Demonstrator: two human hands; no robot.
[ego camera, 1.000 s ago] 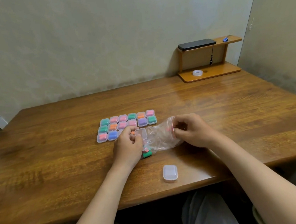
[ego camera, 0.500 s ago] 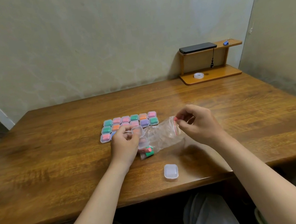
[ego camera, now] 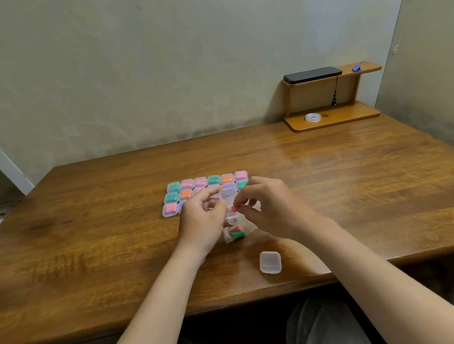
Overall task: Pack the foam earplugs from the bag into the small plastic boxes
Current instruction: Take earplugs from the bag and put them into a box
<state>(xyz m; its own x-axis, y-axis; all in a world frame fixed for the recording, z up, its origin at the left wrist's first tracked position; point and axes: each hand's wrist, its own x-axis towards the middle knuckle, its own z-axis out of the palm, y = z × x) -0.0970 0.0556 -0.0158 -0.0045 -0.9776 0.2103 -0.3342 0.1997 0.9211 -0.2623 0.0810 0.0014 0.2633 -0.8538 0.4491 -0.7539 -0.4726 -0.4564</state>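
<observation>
Big wooden counter, and at the back of it the block of filled boxes sits in three rows, with green, pink, orange and purple plugs showing through the lids. The bag is lying slack on the counter under the hands, with just a few plugs left in it, green and red.

What changed: half a sec ago the right hand was off to the right, pinching the bag's mouth. Now it's come across to the middle with a red earplug pinched at its fingertips. So I'd say that's one plug out and about to be dropped in.

The left hand has its fingers curled round the open clear box, held up just beside the plug. One spare closed box is waiting near the counter's front edge, and it looks empty.
</observation>
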